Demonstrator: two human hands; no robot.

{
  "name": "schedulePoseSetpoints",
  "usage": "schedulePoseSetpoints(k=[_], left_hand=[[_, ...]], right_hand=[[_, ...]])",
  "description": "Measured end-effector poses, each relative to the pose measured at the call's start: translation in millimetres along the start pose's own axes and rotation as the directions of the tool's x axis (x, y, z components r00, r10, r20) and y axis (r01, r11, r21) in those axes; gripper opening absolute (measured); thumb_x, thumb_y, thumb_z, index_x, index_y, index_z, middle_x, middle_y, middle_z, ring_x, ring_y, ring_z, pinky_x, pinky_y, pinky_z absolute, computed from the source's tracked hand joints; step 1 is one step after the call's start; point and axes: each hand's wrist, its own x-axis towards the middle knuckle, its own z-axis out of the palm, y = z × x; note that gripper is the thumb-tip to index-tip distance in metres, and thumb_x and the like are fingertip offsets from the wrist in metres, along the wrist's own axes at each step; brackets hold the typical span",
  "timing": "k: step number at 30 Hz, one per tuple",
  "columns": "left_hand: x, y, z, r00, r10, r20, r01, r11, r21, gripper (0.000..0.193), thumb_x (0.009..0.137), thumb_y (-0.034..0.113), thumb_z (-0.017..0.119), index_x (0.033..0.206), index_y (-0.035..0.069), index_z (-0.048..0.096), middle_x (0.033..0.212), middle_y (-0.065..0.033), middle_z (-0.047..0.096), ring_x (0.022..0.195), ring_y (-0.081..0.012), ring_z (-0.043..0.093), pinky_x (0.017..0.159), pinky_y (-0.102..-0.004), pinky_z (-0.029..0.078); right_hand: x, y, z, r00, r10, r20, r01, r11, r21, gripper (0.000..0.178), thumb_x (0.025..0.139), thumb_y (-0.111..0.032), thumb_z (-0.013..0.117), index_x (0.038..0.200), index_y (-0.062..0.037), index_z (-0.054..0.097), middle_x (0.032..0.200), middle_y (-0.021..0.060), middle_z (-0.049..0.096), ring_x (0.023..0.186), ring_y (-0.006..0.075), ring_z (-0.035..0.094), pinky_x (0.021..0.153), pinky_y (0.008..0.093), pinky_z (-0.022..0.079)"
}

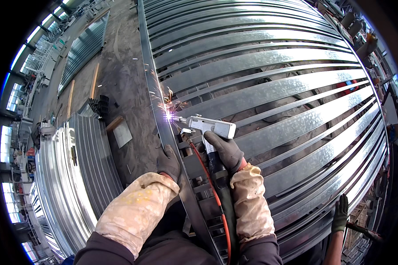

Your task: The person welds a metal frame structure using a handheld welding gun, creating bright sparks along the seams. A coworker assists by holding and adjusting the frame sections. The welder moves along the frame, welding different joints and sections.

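Observation:
My right hand (225, 151), in a dark grey glove, is closed around the grip of a white welding gun (212, 125). The gun's nozzle points left at a long steel side rail (167, 132), where a bright violet-white spot (168, 115) throws orange sparks up and around. From the gun, a red-orange hose (216, 198) and a thick black cable (225, 212) run down between my forearms. My left hand (168, 164), gloved too, lies against the rail just below the spot, fingers stretched along it and holding no tool. Pale, stained protective sleeves cover both forearms.
Rows of galvanized slats (269, 95) join the rail and stretch rightward. Another person's gloved hand (340, 214) touches the slats at lower right. Left, on the floor, lie stacked corrugated metal panels (82, 150), dark ribbed pieces (100, 106) and a wooden strip (94, 81).

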Motion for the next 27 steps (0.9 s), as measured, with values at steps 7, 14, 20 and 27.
schedulePoseSetpoints(k=[7,14,20,27], left_hand=[[-4,9,-2,1.0,0.026,0.001,-0.026,0.999,0.026,0.05,0.102,0.035,0.038,0.121,-0.007,0.056,0.117,-0.032,0.059,0.111,-0.0473,0.055,0.095,-0.0464,0.044],[-4,7,-1,0.999,0.035,-0.038,-0.033,0.998,0.052,0.05,0.101,0.039,0.037,0.117,-0.004,0.058,0.112,-0.0317,0.061,0.107,-0.0482,0.056,0.091,-0.0495,0.044],[8,-15,10,0.997,0.068,-0.044,-0.067,0.997,0.025,0.051,0.1,0.043,0.036,0.113,-0.001,0.059,0.103,-0.0314,0.063,0.1,-0.0511,0.057,0.085,-0.0559,0.044],[8,-14,9,0.997,0.07,-0.034,-0.07,0.997,-0.017,0.052,0.1,0.041,0.036,0.117,-0.003,0.058,0.11,-0.0308,0.062,0.105,-0.0491,0.056,0.089,-0.0531,0.044]], right_hand=[[3,9,-7,1.0,-0.028,-0.014,0.028,0.999,-0.041,0.03,0.093,-0.027,0.065,0.104,0.0008,0.066,0.089,0.0021,0.066,0.082,0.0107,0.059,0.075,0.0285,0.048],[2,10,-6,0.999,-0.038,0.007,0.038,0.999,0.01,0.028,0.093,-0.026,0.065,0.103,0.0003,0.066,0.087,0.001,0.065,0.08,0.0104,0.058,0.073,0.0282,0.048],[-3,4,-4,1.0,0.006,0.02,-0.006,1.0,0.019,0.027,0.093,-0.025,0.064,0.103,0.0003,0.066,0.085,0.0007,0.064,0.079,0.0099,0.058,0.071,0.0279,0.048],[-3,8,-6,0.996,-0.086,-0.006,0.085,0.994,-0.073,0.029,0.094,-0.026,0.063,0.106,0.0008,0.065,0.09,0.0015,0.065,0.083,0.0108,0.057,0.075,0.0284,0.048]])
